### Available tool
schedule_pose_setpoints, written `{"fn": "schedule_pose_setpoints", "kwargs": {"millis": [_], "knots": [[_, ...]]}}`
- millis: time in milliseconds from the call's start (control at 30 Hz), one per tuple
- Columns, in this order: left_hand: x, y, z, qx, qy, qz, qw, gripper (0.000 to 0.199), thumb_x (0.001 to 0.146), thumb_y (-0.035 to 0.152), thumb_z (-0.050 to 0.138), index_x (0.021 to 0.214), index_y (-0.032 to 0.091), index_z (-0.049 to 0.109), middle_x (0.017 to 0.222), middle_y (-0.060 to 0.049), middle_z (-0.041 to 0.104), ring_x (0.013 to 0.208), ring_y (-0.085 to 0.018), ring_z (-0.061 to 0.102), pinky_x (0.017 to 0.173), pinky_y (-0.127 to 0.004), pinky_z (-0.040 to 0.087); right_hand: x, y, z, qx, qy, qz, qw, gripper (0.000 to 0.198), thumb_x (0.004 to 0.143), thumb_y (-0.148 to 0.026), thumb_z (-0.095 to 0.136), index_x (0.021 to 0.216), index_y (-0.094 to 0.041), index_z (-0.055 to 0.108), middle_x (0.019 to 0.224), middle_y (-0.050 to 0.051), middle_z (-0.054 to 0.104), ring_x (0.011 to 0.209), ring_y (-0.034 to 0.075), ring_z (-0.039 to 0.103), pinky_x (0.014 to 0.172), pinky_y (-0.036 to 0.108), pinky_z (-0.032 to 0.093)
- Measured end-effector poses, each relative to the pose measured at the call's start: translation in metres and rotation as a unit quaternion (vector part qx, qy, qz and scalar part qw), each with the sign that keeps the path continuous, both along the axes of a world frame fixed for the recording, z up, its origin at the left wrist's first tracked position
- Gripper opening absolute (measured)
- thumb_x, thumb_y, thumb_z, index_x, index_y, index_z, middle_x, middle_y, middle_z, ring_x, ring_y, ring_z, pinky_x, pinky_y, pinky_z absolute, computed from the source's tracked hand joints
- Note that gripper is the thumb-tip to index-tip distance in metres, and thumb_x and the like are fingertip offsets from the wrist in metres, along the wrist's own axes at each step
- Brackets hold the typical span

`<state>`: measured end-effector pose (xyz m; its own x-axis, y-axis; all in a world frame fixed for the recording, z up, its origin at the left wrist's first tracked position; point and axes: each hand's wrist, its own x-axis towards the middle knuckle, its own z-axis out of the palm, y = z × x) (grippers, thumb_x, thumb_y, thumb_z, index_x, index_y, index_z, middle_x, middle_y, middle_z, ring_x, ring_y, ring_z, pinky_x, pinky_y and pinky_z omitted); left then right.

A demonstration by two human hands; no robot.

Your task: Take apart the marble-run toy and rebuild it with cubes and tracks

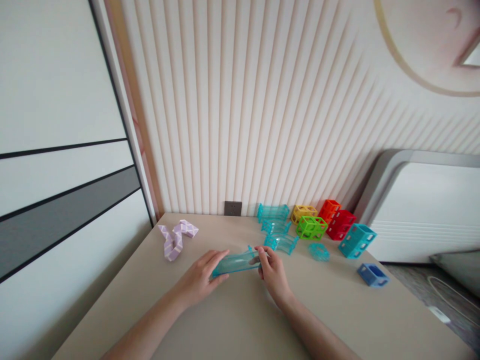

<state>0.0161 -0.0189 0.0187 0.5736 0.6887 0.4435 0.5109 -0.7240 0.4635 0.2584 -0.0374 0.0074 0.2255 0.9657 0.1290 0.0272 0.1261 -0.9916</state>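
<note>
A clear turquoise plastic track piece (237, 263) is held level between my two hands above the table. My left hand (205, 272) grips its left end, thumb below and fingers on top. At the other end, my right hand (270, 270) pinches the piece, its fingertips partly hidden. Just beyond my right hand lies a curved turquoise piece (281, 243). Behind that one are another curved piece (276, 227) and a longer straight piece (273, 212) of the same clear plastic.
Hollow blocks stand at the right: yellow (303, 213), green (312, 228), orange (330, 210), red (341, 224), teal (356, 241) and blue (372, 275). A round turquoise piece (318, 252) lies near them. A lilac folding snake puzzle (174, 241) rests at the left. The table (225, 320) meets a ribbed wall.
</note>
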Motion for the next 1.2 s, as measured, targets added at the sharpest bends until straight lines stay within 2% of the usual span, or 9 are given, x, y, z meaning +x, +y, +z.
{"fn": "schedule_pose_setpoints", "kwargs": {"millis": [133, 200, 300, 467, 667, 933, 1067, 1200], "knots": [[0.0, 0.007, -0.008, 0.022, 0.003, 0.074, 0.997, 0.034, 0.096, 0.038, 0.057, 0.126, 0.024, 0.058, 0.116, -0.009, 0.071, 0.106, -0.026, 0.068, 0.093, -0.041, 0.056, 0.0, 0.001, 0.001, 0.034, -0.016, 0.025, 0.999, 0.069, 0.088, -0.072, 0.051, 0.121, -0.013, 0.065, 0.081, 0.007, 0.072, 0.046, 0.01, 0.047, 0.041, 0.024, 0.038], [-0.001, 0.01, -0.011, 0.031, 0.004, 0.099, 0.995, 0.031, 0.095, 0.039, 0.057, 0.122, 0.022, 0.06, 0.114, -0.01, 0.072, 0.105, -0.026, 0.069, 0.093, -0.042, 0.056, 0.003, 0.003, -0.002, 0.054, -0.061, 0.029, 0.996, 0.066, 0.091, -0.068, 0.051, 0.127, -0.014, 0.065, 0.092, 0.009, 0.074, 0.057, 0.014, 0.056, 0.05, 0.026, 0.046], [-0.001, 0.012, -0.016, 0.036, 0.013, 0.118, 0.992, 0.03, 0.095, 0.039, 0.057, 0.119, 0.021, 0.061, 0.112, -0.01, 0.073, 0.104, -0.027, 0.07, 0.092, -0.043, 0.057, 0.007, 0.007, -0.008, 0.085, -0.159, 0.009, 0.984, 0.059, 0.093, -0.061, 0.052, 0.128, -0.016, 0.066, 0.104, 0.01, 0.074, 0.075, 0.018, 0.063, 0.067, 0.03, 0.053], [0.0, 0.013, -0.02, 0.015, 0.028, 0.131, 0.991, 0.032, 0.093, 0.039, 0.058, 0.117, 0.019, 0.064, 0.112, -0.011, 0.074, 0.105, -0.029, 0.07, 0.093, -0.044, 0.056, 0.011, 0.014, -0.017, 0.115, -0.274, -0.011, 0.955, 0.048, 0.098, -0.052, 0.047, 0.124, -0.019, 0.07, 0.106, 0.011, 0.073, 0.086, 0.022, 0.064, 0.078, 0.034, 0.053], [0.0, 0.015, -0.027, -0.06, 0.012, 0.138, 0.989, 0.036, 0.092, 0.037, 0.056, 0.123, 0.019, 0.062, 0.122, -0.013, 0.071, 0.112, -0.028, 0.068, 0.099, -0.043, 0.053, 0.014, 0.016, -0.021, 0.103, -0.295, 0.01, 0.95, 0.037, 0.096, -0.041, 0.052, 0.123, -0.023, 0.07, 0.116, 0.011, 0.07, 0.103, 0.025, 0.065, 0.089, 0.037, 0.054], [-0.003, 0.018, -0.034, -0.131, -0.06, 0.11, 0.983, 0.055, 0.076, 0.021, 0.068, 0.13, 0.023, 0.059, 0.131, -0.012, 0.066, 0.122, -0.03, 0.062, 0.107, -0.047, 0.047, 0.018, 0.017, -0.032, 0.077, -0.264, 0.057, 0.96, 0.048, 0.089, -0.032, 0.057, 0.135, -0.02, 0.062, 0.13, 0.013, 0.066, 0.116, 0.028, 0.063, 0.102, 0.044, 0.049], [-0.001, 0.02, -0.026, -0.212, -0.177, 0.118, 0.954, 0.056, 0.071, 0.028, 0.076, 0.125, 0.022, 0.062, 0.125, -0.012, 0.07, 0.111, -0.03, 0.067, 0.095, -0.045, 0.054, 0.021, 0.017, -0.031, 0.065, -0.244, 0.038, 0.967, 0.049, 0.089, -0.042, 0.058, 0.132, -0.018, 0.064, 0.111, 0.011, 0.07, 0.098, 0.026, 0.066, 0.089, 0.039, 0.054], [0.001, 0.019, -0.009, -0.306, -0.32, 0.11, 0.89, 0.061, 0.071, 0.043, 0.081, 0.124, 0.017, 0.061, 0.111, -0.011, 0.074, 0.102, -0.028, 0.071, 0.089, -0.04, 0.057, 0.022, 0.015, -0.025, 0.053, -0.184, 0.037, 0.981, 0.058, 0.088, -0.058, 0.059, 0.127, -0.015, 0.067, 0.096, 0.008, 0.067, 0.086, 0.023, 0.064, 0.075, 0.034, 0.054]]}}
